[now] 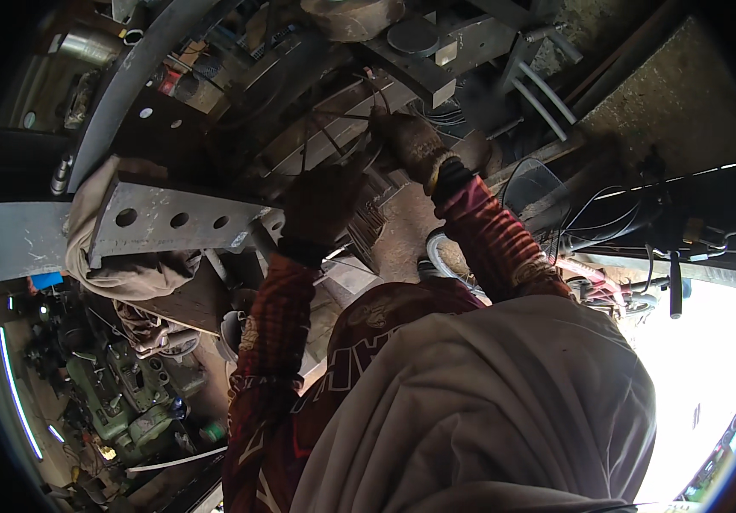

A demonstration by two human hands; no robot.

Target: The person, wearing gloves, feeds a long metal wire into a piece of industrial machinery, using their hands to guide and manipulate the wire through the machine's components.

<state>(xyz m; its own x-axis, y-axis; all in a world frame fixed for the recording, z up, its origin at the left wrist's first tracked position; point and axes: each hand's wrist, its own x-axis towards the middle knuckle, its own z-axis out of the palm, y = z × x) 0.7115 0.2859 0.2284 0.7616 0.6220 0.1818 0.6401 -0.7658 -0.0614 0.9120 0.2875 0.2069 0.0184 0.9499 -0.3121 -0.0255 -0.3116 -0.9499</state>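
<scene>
My left hand [325, 205], in a dark glove, is closed beside a grey steel beam; deep shadow hides its fingers. Thin dark rods [323, 132] rise just beyond it, and I cannot tell whether it grips one. To its right and farther off, my right hand [412, 141] wears a dirty work glove and curls shut near a steel bar [317, 145]. A thin bent piece [374, 85] sticks up by its fingertips; what lies inside the grip is hidden. Below the hands is a stack of thin ridged pieces [366, 229].
A grey steel plate with round holes [180, 221] juts in at left, a cloth [99, 256] draped under it. Green machinery [120, 393] stands lower left. Steel blocks [428, 77] crowd the far side. Loose cables [599, 218] hang at right, beside a bright opening [693, 376].
</scene>
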